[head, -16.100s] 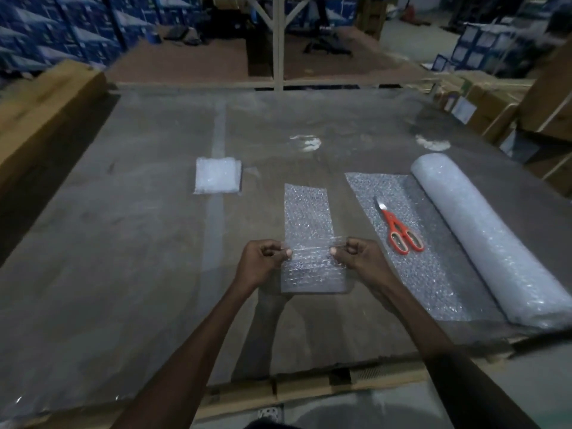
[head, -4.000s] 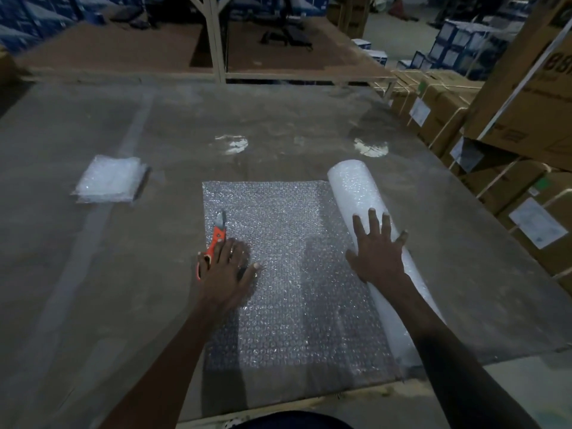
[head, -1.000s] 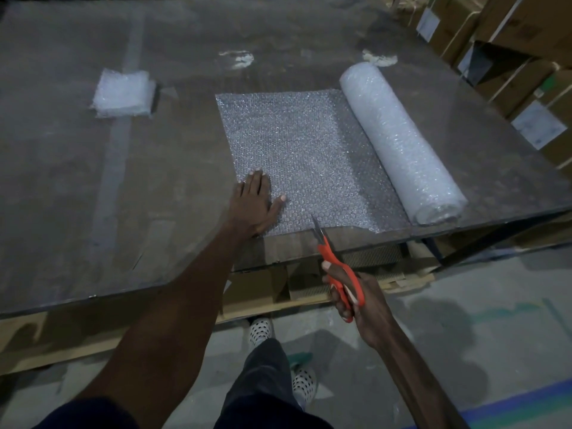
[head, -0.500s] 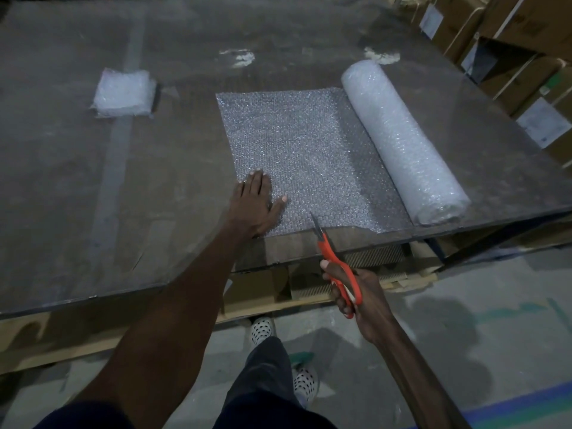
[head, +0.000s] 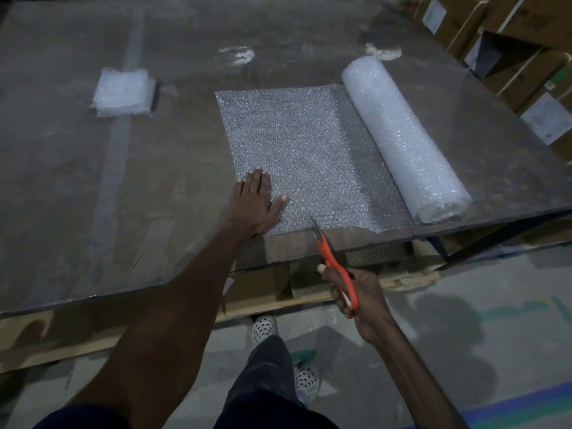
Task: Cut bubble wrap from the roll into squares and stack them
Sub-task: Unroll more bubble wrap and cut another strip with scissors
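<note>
1. Head view: the left hand (head: 255,202) lies flat, fingers straight, on the near left corner of the unrolled sheet (head: 306,150); the right hand (head: 356,289) grips the scissors (head: 332,261), tips at the sheet's near edge
2. The roll (head: 402,137) lies right of the sheet, the stack (head: 122,91) well apart to the left
3. The wrap looks light, limp and likely slippery, so it probably needs pinning close beside the cut
4. The near table (head: 62,181) edge is just beside the blades, with bare top left of the sheet

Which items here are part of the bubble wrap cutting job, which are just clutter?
Job: roll; unrolled sheet; scissors in right hand; left hand flat on sheet; stack of squares.
Clutter: cardboard boxes; pallet.
</note>
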### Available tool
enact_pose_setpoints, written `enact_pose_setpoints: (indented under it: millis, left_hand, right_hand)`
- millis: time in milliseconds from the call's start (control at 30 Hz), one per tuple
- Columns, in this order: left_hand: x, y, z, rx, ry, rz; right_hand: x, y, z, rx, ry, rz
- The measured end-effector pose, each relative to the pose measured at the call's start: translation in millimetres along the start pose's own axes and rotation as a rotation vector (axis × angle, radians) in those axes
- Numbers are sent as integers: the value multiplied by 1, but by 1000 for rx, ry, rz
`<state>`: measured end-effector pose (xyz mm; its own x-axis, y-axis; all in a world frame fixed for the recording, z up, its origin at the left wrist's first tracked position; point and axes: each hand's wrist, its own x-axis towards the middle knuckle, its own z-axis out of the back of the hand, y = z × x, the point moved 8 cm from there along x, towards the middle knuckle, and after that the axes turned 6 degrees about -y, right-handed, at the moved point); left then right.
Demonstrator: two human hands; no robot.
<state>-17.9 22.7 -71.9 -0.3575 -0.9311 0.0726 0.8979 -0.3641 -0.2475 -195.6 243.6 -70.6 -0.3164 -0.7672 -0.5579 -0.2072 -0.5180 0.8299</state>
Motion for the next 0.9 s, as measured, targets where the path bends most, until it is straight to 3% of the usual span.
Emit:
enact_pose_setpoints:
  millis: [900]
  left_hand:
    - [0, 0, -1, -13, 3, 2]
  right_hand:
    - [13, 26, -16, -16, 7, 11]
